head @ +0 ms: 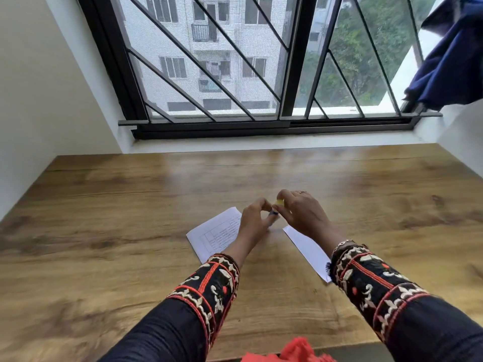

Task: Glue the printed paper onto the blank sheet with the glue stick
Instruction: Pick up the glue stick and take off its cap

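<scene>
A printed paper with a table and lines of text lies on the wooden table, partly under my left wrist. A blank white sheet lies to its right, partly hidden by my right forearm. Both hands meet above the gap between the papers. My left hand grips the blue body of a glue stick. My right hand pinches the yellow cap at the stick's top end. Whether the cap is on or off I cannot tell; fingers hide most of the stick.
A barred black-framed window with a white sill runs behind the table. A blue cloth hangs at the upper right. White walls close both sides. A red fabric shows at the table's near edge.
</scene>
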A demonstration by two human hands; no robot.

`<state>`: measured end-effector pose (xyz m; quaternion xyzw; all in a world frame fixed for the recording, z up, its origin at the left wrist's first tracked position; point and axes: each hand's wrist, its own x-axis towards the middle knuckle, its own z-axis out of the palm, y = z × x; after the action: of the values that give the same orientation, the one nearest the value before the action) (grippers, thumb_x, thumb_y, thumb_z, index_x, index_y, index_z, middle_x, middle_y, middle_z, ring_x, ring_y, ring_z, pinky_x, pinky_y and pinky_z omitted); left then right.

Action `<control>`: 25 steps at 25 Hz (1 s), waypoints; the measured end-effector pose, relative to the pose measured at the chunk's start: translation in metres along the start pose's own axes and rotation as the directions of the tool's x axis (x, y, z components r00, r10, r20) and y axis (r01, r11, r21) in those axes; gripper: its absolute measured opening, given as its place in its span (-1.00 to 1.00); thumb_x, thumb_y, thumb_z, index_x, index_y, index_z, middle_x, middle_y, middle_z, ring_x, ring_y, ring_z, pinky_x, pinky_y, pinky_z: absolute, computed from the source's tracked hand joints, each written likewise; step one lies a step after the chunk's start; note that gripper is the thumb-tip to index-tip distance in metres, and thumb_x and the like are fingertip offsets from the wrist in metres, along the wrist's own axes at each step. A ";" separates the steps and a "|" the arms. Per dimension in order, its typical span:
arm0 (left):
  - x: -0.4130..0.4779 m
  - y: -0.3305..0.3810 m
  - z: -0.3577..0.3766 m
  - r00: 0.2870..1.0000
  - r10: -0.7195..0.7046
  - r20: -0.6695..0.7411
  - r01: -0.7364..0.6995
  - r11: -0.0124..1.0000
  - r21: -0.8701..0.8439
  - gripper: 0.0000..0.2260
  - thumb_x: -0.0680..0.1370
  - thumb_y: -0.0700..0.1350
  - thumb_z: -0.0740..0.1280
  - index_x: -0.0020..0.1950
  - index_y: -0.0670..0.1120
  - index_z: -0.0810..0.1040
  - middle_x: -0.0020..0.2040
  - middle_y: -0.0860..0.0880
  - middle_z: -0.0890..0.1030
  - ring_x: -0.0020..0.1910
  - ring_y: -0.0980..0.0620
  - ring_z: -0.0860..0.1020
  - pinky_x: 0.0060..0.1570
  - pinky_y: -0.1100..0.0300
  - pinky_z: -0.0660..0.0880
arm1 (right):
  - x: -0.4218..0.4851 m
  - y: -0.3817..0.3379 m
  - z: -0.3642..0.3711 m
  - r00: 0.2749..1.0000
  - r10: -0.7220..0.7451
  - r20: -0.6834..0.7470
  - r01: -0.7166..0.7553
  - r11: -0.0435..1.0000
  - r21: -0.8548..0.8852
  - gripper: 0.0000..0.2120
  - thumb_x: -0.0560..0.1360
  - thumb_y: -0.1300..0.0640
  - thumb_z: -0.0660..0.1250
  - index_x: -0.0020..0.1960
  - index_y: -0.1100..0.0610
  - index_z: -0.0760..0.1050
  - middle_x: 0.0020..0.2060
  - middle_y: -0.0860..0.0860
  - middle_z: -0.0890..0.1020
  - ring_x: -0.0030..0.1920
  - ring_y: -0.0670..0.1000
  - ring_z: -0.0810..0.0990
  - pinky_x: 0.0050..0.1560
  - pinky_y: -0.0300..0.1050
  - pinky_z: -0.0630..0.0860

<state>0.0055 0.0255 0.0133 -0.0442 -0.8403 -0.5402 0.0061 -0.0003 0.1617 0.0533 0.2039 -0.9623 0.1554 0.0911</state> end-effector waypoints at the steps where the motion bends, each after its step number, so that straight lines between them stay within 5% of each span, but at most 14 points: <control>1: 0.000 0.001 -0.003 1.000 0.007 0.014 -0.006 0.999 -0.037 -0.93 0.42 -0.25 0.39 -0.17 -0.18 0.51 -0.11 -0.16 0.66 -0.05 -0.07 0.59 -0.03 0.12 0.45 | 0.002 -0.001 -0.001 1.000 0.009 0.001 -0.009 1.000 0.022 -0.76 0.51 0.08 0.24 0.01 0.27 0.45 -0.13 0.22 0.64 -0.08 0.24 0.57 0.02 0.00 0.38; 4: 0.001 0.006 -0.015 0.998 0.030 0.047 -0.026 0.997 -0.071 -0.90 0.42 -0.31 0.38 -0.19 -0.15 0.50 -0.15 -0.13 0.64 -0.09 -0.02 0.56 -0.10 0.25 0.42 | 0.009 -0.006 -0.004 1.000 0.022 0.006 -0.023 0.996 0.083 -0.78 0.52 0.13 0.23 0.03 0.29 0.44 -0.10 0.24 0.62 -0.08 0.26 0.54 -0.13 -0.09 0.27; 7: 0.003 0.007 -0.027 0.996 0.059 0.069 -0.056 0.997 -0.048 -0.92 0.42 -0.33 0.38 -0.12 -0.26 0.52 -0.09 -0.24 0.64 -0.04 -0.08 0.56 0.02 0.13 0.43 | 0.014 -0.009 -0.005 1.000 0.014 0.018 -0.017 0.988 0.151 -0.81 0.52 0.17 0.23 0.04 0.29 0.43 -0.09 0.22 0.61 -0.08 0.25 0.52 -0.20 -0.15 0.18; 16: 0.000 -0.008 -0.055 0.982 0.077 0.172 -0.077 0.997 -0.011 -0.95 0.44 -0.31 0.37 -0.12 -0.22 0.54 -0.19 -0.04 0.57 -0.16 0.02 0.51 -0.01 0.13 0.42 | 0.017 -0.010 -0.012 0.986 -0.126 0.113 0.087 0.951 0.296 -0.82 0.45 0.36 0.28 0.05 0.25 0.46 -0.02 0.16 0.60 -0.08 0.16 0.56 -0.04 0.09 0.52; 21: -0.005 -0.017 -0.060 0.993 0.065 0.096 -0.061 0.997 -0.039 -0.91 0.45 -0.29 0.37 -0.08 -0.21 0.53 -0.15 -0.05 0.59 -0.11 0.02 0.52 0.04 0.12 0.43 | 0.016 -0.008 -0.013 0.998 -0.018 0.059 -0.015 0.858 0.514 -0.81 0.42 0.37 0.32 0.00 0.19 0.49 -0.13 0.14 0.62 -0.14 0.07 0.57 -0.05 -0.13 0.51; 25: -0.008 -0.021 -0.064 0.998 0.053 0.028 -0.051 0.996 -0.073 -0.88 0.47 -0.30 0.34 -0.03 -0.17 0.57 -0.13 -0.01 0.60 -0.09 0.07 0.54 0.03 0.22 0.41 | 0.014 0.003 -0.006 0.994 0.101 0.051 -0.109 0.739 0.665 -0.69 0.47 0.39 0.24 0.14 0.13 0.52 -0.08 0.26 0.55 -0.07 0.24 0.51 0.02 0.09 0.46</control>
<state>0.0096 -0.0423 0.0204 -0.0744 -0.8187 -0.5693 0.0059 -0.0133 0.1609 0.0615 0.1692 -0.8540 0.4920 -0.0021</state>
